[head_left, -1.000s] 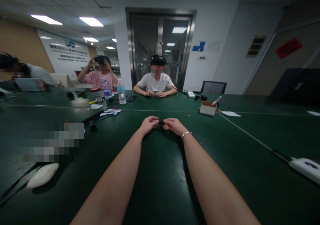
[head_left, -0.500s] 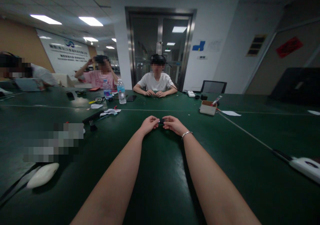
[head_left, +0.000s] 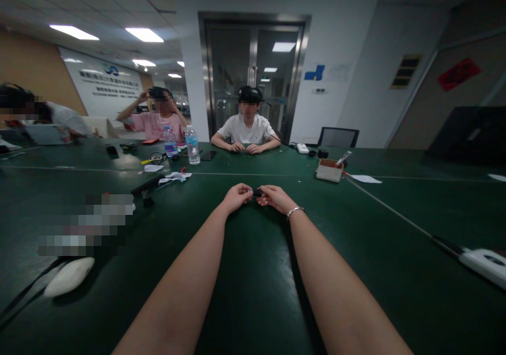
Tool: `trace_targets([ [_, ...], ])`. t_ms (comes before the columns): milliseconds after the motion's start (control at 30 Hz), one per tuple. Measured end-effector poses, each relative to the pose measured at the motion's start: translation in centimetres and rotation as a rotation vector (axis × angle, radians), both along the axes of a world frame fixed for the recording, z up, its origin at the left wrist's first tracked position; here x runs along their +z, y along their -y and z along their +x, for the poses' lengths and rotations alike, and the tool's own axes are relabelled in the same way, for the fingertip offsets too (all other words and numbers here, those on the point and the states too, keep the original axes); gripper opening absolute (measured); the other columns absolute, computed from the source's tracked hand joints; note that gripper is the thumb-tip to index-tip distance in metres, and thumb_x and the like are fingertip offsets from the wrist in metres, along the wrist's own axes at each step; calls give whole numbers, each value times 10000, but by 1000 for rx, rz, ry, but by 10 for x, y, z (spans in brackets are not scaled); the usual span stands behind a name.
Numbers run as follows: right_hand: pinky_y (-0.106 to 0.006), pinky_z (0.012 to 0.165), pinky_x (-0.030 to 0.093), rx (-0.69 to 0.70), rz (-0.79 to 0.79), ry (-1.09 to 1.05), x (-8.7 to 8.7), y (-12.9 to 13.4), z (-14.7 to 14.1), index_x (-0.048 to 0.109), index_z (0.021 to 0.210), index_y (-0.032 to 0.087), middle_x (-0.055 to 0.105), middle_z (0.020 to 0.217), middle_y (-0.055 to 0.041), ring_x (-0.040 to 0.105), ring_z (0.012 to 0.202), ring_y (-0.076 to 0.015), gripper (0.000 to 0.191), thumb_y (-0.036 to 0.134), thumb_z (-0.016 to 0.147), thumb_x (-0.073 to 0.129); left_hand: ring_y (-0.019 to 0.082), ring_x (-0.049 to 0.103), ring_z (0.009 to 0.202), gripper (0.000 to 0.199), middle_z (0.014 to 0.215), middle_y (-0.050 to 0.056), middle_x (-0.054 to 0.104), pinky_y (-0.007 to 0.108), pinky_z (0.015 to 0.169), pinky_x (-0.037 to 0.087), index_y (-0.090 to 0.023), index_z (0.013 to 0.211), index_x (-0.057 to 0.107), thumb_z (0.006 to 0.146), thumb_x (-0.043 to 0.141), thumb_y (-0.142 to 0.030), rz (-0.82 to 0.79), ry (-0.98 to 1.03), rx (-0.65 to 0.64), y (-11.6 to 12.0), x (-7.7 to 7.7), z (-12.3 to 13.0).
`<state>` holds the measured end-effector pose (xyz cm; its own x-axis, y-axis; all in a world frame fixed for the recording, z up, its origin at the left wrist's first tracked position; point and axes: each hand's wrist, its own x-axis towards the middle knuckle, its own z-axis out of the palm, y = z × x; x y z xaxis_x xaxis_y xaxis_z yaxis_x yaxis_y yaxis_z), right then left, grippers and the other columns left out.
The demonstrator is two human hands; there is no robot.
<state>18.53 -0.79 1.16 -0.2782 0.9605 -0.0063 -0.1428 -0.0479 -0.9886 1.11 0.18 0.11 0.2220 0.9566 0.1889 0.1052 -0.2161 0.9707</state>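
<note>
Between my two hands, over the dark green table [head_left: 253,270], is a small black object [head_left: 257,192], too small to identify. My left hand [head_left: 238,197] pinches its left end with thumb and fingertips. Closed on its right end is my right hand [head_left: 275,197], with a silver bracelet [head_left: 295,212] at the wrist. The fingers of both hands are curled and their tips nearly meet around the object.
Across the table sits a person in white [head_left: 248,128]. Bottles [head_left: 192,145] stand back left, a small box [head_left: 329,170] back right. A white mouse-shaped item [head_left: 69,277] lies left, a white power strip [head_left: 485,264] right.
The black object shows slightly more between my fingertips and looks turned a little. Both hands have stayed in nearly the same place.
</note>
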Motion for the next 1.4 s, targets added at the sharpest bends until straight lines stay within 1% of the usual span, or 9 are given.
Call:
trace_targets([
  [167, -190, 543, 553, 13, 24, -43, 0, 0, 1, 537, 1057, 119, 660, 706, -32, 644, 536, -97, 263, 59, 809, 598, 112, 605, 635, 194, 716, 27, 622, 221, 561, 437, -126, 871, 570, 741, 665, -234, 13, 6, 3, -4, -4, 0],
  [300, -184, 476, 530, -9, 12, 30, -1, -2, -1, 549, 971, 93, 638, 644, -53, 627, 497, -105, 146, 197, 870, 560, 107, 614, 621, 177, 723, 23, 623, 201, 532, 433, -132, 881, 556, 762, 644, -228, 14, 21, 20, -5, -5, 0],
  [367, -173, 467, 521, -9, 27, 52, -2, -2, -1, 561, 963, 92, 640, 678, -59, 625, 494, -98, 126, 155, 854, 568, 106, 614, 603, 192, 710, 21, 621, 202, 532, 438, -133, 869, 556, 752, 660, -243, 18, 15, 20, -5, -6, 0],
  [500, -186, 537, 550, 10, 53, -11, -2, -3, 0, 536, 1081, 148, 644, 832, -39, 649, 550, -88, 336, 43, 773, 620, 105, 618, 594, 185, 706, 23, 619, 197, 527, 444, -135, 872, 552, 774, 639, -265, 27, -4, 39, -5, -7, 0],
  [700, -184, 487, 529, 7, 19, 49, 0, -1, -1, 531, 1020, 102, 629, 691, -56, 622, 504, -99, 171, 189, 873, 546, 95, 624, 588, 159, 744, 22, 620, 184, 517, 443, -137, 885, 542, 790, 619, -239, 19, -4, 45, -4, -6, 1],
  [867, -192, 555, 555, 6, 55, -26, 1, 1, 1, 497, 1127, 167, 628, 846, -30, 649, 560, -88, 408, 37, 762, 625, 93, 622, 587, 152, 732, 21, 613, 180, 516, 445, -136, 892, 541, 797, 610, -232, 23, -4, 46, -4, -5, 1],
  [1033, -194, 479, 528, -15, -4, 29, 1, -1, -1, 513, 1036, 103, 618, 649, -48, 623, 489, -110, 189, 219, 887, 533, 90, 623, 589, 153, 761, 21, 611, 173, 508, 438, -140, 902, 549, 794, 610, -230, 43, -19, 28, -5, -7, 2],
  [1200, -192, 534, 543, -2, 23, -21, 1, -1, -1, 508, 1092, 130, 641, 715, -26, 640, 519, -96, 302, 46, 810, 577, 87, 629, 593, 175, 834, 31, 614, 169, 501, 440, -151, 938, 546, 799, 601, -242, 64, -29, 43, -7, -10, 1],
  [1400, -185, 487, 525, 13, 25, 36, -1, -2, 0, 543, 982, 100, 638, 617, -52, 617, 490, -102, 124, 171, 881, 536, 91, 630, 601, 184, 846, 43, 631, 173, 506, 441, -150, 929, 547, 794, 610, -257, 76, -29, 29, -6, -9, 0],
])
